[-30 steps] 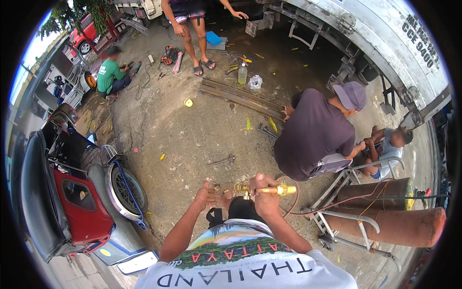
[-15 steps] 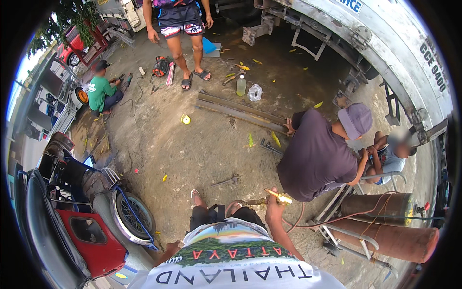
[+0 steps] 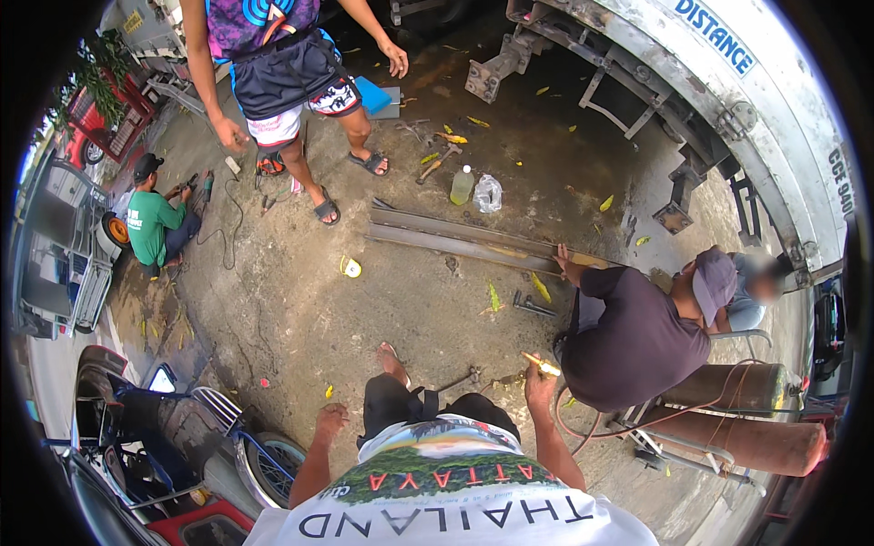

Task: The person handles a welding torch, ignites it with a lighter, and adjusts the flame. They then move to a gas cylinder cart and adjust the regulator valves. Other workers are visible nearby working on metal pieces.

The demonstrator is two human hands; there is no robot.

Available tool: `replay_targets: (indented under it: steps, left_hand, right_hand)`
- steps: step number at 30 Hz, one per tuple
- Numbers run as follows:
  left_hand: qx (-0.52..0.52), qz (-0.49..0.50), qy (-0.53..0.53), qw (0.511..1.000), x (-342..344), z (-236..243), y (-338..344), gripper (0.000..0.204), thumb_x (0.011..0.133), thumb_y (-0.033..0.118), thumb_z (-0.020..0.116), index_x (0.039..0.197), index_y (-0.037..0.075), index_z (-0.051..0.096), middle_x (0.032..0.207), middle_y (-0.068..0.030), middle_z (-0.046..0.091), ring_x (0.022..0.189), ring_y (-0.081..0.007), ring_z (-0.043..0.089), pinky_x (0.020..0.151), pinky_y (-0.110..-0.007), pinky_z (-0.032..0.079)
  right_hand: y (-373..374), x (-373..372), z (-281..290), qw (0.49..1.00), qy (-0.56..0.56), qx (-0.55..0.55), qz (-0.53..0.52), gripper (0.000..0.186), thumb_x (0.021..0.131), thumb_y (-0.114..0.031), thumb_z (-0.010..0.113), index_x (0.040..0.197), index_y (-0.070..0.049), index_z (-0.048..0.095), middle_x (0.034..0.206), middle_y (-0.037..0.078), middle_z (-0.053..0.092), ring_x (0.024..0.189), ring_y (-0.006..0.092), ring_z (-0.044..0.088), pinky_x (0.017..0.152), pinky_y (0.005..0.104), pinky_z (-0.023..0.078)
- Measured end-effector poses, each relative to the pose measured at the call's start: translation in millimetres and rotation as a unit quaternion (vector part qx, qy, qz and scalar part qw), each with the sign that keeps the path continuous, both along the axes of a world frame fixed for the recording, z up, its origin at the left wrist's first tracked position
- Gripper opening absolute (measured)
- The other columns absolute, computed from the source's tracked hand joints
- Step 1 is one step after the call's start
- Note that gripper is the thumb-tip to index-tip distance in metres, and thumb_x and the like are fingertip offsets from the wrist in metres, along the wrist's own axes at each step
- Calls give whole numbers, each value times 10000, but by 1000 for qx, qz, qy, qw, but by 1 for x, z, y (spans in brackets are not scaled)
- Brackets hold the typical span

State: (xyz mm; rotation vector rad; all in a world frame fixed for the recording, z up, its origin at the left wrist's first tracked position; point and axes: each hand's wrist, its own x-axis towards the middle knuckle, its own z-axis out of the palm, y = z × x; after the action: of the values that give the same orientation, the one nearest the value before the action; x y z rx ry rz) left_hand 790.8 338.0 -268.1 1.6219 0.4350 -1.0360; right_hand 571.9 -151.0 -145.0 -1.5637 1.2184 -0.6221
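My right hand (image 3: pixel 540 389) is closed round a brass gas torch (image 3: pixel 544 365), held up beside my right leg. A reddish hose (image 3: pixel 587 437) runs from near that hand toward the brown gas cylinders (image 3: pixel 742 437) on a trolley at the right. My left hand (image 3: pixel 333 418) hangs beside my left thigh, its fingers loosely bent and holding nothing I can see. On the concrete ahead lie long steel bars (image 3: pixel 446 242); a co-worker in a dark shirt (image 3: pixel 628 341) crouches at their right end with one hand on them. A hammer (image 3: pixel 460 379) lies just beyond my knees.
A person in patterned shorts (image 3: pixel 287 86) stands beyond the bars. A yellow tape measure (image 3: pixel 350 266), a bottle (image 3: pixel 462 186) and a plastic bag (image 3: pixel 488 194) lie ahead. A motorcycle wheel (image 3: pixel 273 464) is at left, a truck body (image 3: pixel 692 73) at far right. A green-shirted person (image 3: pixel 150 223) squats far left.
The standing person has come nearer. My left hand has moved up into fuller view, and my right hand with the torch has shifted slightly right. My view has moved forward.
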Motion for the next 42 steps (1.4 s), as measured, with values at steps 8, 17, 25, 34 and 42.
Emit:
replay_targets:
  steps: [8,17,25,34,42]
  left_hand:
    - [70,67,-114,989,181,58,66,260,959,316,672,1048,72,693,848,-60,692,633,-147,635,527,-285,458]
    - [61,22,76,995,255,18,45,160,950,246,668,921,88,670,722,-21,589,534,-130,532,454,-274,399]
    - [125,-196,-46,972,402,45,-127,238,949,302,684,955,63,688,802,-47,667,613,-151,619,525,-299,457]
    - [179,-264,-2,948,517,84,-229,273,943,324,689,928,51,678,826,-52,681,645,-152,634,561,-291,472]
    - [105,-281,-32,953,586,112,-309,265,962,257,627,1052,11,669,859,-42,670,643,-129,613,559,-259,457]
  right_hand:
    - [-1,104,-24,994,104,-40,-14,396,988,-305,658,726,-11,624,586,-49,509,572,56,444,489,305,357]
    - [31,143,-46,942,16,131,-309,203,965,-251,672,945,-62,601,701,10,551,594,140,537,514,312,418]
    - [63,192,-84,922,162,145,-320,407,960,-401,678,890,1,666,665,46,605,577,158,560,526,364,429]
    - [12,331,-40,939,104,84,-317,472,974,-394,663,721,-5,582,588,26,500,589,137,443,528,359,375]
    - [-42,382,-44,961,128,107,-222,618,1030,-544,465,782,5,601,663,110,592,631,216,560,613,388,442]
